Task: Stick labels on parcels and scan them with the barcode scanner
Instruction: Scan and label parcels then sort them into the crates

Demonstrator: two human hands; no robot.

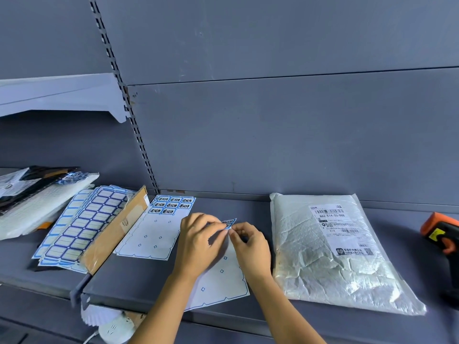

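The left hand (pixel 198 242) and right hand (pixel 250 247) pinch one blue label (pixel 229 222) over a backing sheet (pixel 221 281) at the shelf's (pixel 139 279) front edge. One bubble-wrap parcel (pixel 335 249) lies just right of them. Bare shelf separates it from the single barcode scanner (pixel 442 234) at the right edge.

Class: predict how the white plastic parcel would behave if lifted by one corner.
The parcel would probably sag, since its wrinkled film looks soft. Its glossy surface may feel slippery. It lies flat, so rolling seems unlikely.

hands (pixel 198 240) pinching label (pixel 230 222), parcel (pixel 335 264) beside
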